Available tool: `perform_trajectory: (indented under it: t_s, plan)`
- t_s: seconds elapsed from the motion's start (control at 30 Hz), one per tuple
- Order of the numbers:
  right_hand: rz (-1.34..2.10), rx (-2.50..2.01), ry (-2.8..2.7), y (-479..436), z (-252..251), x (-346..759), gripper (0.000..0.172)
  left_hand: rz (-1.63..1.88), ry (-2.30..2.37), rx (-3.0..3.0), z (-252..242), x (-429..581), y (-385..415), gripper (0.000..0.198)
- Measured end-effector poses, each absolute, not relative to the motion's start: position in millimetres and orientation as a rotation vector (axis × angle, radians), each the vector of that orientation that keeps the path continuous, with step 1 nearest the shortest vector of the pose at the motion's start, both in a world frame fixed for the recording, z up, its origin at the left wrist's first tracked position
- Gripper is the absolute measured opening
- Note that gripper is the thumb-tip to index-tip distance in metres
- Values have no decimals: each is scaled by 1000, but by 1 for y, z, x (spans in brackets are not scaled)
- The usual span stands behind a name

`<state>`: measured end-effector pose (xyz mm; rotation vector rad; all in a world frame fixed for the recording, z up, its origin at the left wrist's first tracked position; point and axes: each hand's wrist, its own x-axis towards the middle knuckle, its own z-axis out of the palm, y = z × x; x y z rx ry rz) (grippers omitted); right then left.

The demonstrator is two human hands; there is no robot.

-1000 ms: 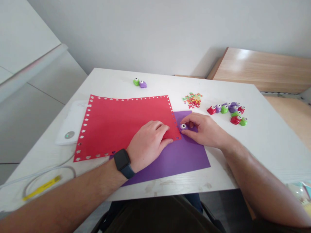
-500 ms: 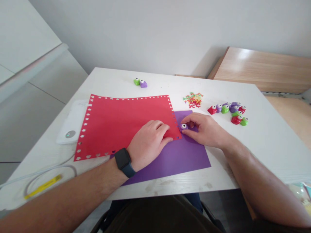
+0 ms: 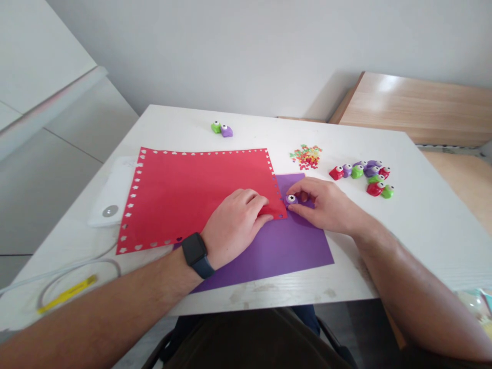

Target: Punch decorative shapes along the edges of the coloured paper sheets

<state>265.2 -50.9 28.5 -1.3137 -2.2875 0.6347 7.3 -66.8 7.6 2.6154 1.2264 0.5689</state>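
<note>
A red sheet of paper (image 3: 184, 189), with shaped holes punched along its edges, lies partly over a purple sheet of paper (image 3: 284, 256). My left hand (image 3: 240, 220), a dark watch (image 3: 195, 249) on its wrist, is at the red sheet's near edge, fingers curled on top and thumb at the edge, gripping it. At the right edge of the red sheet sits a small purple craft punch (image 3: 291, 201) with a black star on its white button. My right hand (image 3: 323, 205) holds this punch between thumb and fingers; the punch's slot cannot be seen.
Colourful punched-out paper bits (image 3: 306, 157) lie in a pile behind the right hand. Several red, green and purple punches (image 3: 357, 171) cluster at the right. A green punch (image 3: 216, 127) and a purple punch (image 3: 227, 131) stand at the back. A white device (image 3: 103, 210) and cable are left.
Both hands, the punch and the sheets keep nearly the same places. The view has shifted very slightly.
</note>
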Motion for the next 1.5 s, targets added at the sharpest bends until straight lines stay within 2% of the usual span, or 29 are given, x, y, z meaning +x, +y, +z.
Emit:
perform_trajectory:
  t_s: [1.5]
  plan:
    - [637, -1297, -2304, -51, 27, 267, 19, 556, 1231, 2625, 9, 8, -68, 18]
